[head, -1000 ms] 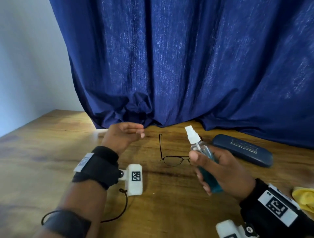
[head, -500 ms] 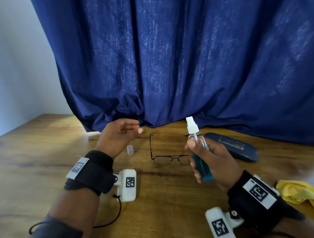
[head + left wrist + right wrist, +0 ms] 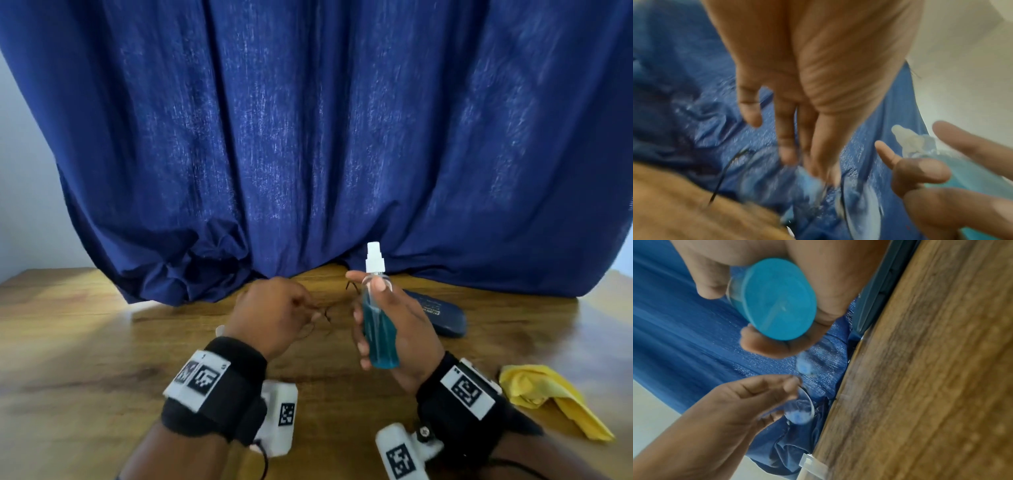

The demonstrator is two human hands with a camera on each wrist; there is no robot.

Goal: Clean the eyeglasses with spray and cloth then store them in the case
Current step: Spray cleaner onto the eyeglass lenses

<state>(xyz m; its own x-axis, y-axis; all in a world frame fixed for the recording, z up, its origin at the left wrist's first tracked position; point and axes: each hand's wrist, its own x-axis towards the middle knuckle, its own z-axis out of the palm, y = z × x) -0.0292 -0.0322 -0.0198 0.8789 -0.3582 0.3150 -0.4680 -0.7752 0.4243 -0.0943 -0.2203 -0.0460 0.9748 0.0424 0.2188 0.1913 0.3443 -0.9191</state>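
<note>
Big dark-blue curtain [image 3: 308,137] across the back, hem bunched on the wooden table [image 3: 85,342]; pale wall either side.

Dark-blue glasses case [image 3: 442,317], lid down, flat on table at back right, partly hidden behind R hand. Yellow cloth [image 3: 548,394] crumpled on table at far right, well apart from both hands, nothing touching it.

Right hand [image 3: 397,329] up off the table, fingers and thumb wrapped round spray bottle [image 3: 378,329]; bottle upright w/ slight tilt, blue liquid inside, white pump nozzle on top, bare, no cap on it. Index fingertip at bottle shoulder just under nozzle. R wrist view: round blue bottle base [image 3: 774,300] seen from below, fingers clamped round it.

Left hand [image 3: 277,315] just left of bottle, lifted clear of table, fingers bent inward. Eyeglasses [image 3: 325,313] mostly hidden behind it in head view, only thin dark frame bits showing btwn the two hands. R wrist view: L fingertips pinching rim of one lens [image 3: 799,408], glasses off the table, blurred. L wrist view: fingers pointing down to frame, thin dark temple arm [image 3: 723,175] curving out to the left, lenses blurred.

Small clear cap [image 3: 219,330] on table, peeking out beside L wrist. Black wristbands w/ white marker tags on both wrists.
</note>
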